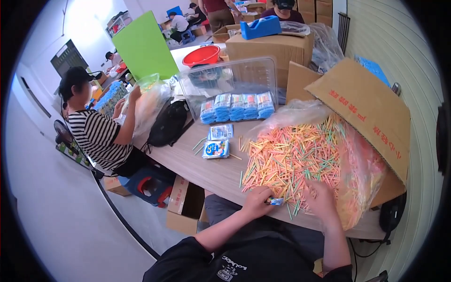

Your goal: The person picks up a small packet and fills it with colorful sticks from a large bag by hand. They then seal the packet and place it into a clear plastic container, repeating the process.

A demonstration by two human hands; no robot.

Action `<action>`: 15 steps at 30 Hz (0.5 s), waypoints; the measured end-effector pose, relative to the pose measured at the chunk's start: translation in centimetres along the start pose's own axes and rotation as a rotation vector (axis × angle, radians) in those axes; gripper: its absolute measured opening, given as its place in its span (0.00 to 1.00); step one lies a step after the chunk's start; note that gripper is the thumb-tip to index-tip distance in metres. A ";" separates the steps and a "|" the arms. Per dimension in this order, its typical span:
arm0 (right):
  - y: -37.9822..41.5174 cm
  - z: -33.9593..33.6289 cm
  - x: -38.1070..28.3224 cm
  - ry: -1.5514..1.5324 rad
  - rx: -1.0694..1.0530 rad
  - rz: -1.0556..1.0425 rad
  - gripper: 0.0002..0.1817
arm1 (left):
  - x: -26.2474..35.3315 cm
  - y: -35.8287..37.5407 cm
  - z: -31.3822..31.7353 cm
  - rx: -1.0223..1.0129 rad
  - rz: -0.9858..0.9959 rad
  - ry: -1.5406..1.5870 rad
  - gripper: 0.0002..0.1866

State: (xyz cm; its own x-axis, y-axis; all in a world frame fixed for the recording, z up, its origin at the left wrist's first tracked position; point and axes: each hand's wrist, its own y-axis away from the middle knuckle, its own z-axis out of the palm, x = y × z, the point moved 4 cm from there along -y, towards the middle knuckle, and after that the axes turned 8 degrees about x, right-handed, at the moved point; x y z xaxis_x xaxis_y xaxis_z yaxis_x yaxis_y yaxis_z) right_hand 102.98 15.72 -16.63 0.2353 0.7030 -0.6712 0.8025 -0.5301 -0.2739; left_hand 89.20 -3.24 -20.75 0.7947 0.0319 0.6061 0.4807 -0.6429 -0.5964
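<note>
My left hand [257,202] is closed around a small blue-and-white printed packet [275,201] at the table's front edge. A large heap of thin pastel sticks [291,155], pink, yellow, orange and green, spreads in front of both hands. Over the heap's front right part, my right hand [322,199] has its fingers curled down among the sticks; what they grip is too small to make out. Further left on the table lie flat blue-and-white packets [216,148], with a few loose sticks beside them.
A clear plastic bin [230,82] holds stacked blue packets. An open carton [371,113] with a plastic liner leans at the right. A black bag [167,123] lies left, near a co-worker in a striped shirt [96,136]. Behind stands a carton [268,51] with a blue tape dispenser [261,28].
</note>
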 end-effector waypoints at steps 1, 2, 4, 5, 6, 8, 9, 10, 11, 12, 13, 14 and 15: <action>-1.3 -0.6 0.8 0.168 0.099 0.027 0.26 | -0.4 0.1 0.0 0.026 0.000 -0.009 0.15; -2.9 -1.3 1.3 0.335 0.197 0.055 0.27 | -0.7 0.1 0.0 0.052 -0.001 -0.018 0.15; -5.7 -1.7 2.2 0.478 0.103 0.170 0.28 | -0.9 0.6 0.1 0.082 -0.002 -0.028 0.15; -6.8 -1.7 2.9 0.618 0.011 0.293 0.29 | -1.0 0.6 0.1 0.093 0.002 -0.027 0.16; -7.9 -1.7 3.1 0.619 0.018 0.290 0.29 | -1.0 0.6 0.2 0.104 0.007 -0.026 0.16; -9.5 -0.9 4.2 0.597 -0.073 0.352 0.30 | -0.9 0.7 0.1 0.116 0.011 -0.022 0.16; -9.9 -0.5 4.8 0.587 -0.119 0.382 0.30 | -0.8 0.7 0.1 0.116 0.019 -0.029 0.16; -10.3 -0.1 5.6 0.592 -0.118 0.379 0.30 | -0.7 0.7 0.1 0.117 0.026 -0.036 0.17; -10.6 0.4 6.3 0.603 -0.141 0.373 0.29 | -0.7 0.7 0.1 0.118 0.035 -0.044 0.17; -11.0 0.8 6.9 0.614 -0.163 0.365 0.29 | -0.7 0.6 0.2 0.124 0.038 -0.044 0.17; -11.2 1.1 7.5 0.623 -0.187 0.359 0.28 | -0.8 0.7 0.2 0.123 0.045 -0.048 0.17; -11.2 1.0 7.2 0.624 -0.188 0.356 0.28 | -0.8 0.7 0.2 0.120 0.051 -0.052 0.17; -11.3 0.9 6.5 0.668 -0.206 0.327 0.26 | -0.8 0.8 0.2 0.116 0.058 -0.056 0.18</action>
State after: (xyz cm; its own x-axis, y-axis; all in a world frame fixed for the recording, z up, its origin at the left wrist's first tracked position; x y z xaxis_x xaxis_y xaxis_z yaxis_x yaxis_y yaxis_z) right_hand 94.99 25.84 -18.50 0.7070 0.6971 -0.1195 0.7052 -0.7076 0.0444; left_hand 89.00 -3.64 -21.77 0.8403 0.0425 0.5404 0.4705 -0.5524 -0.6881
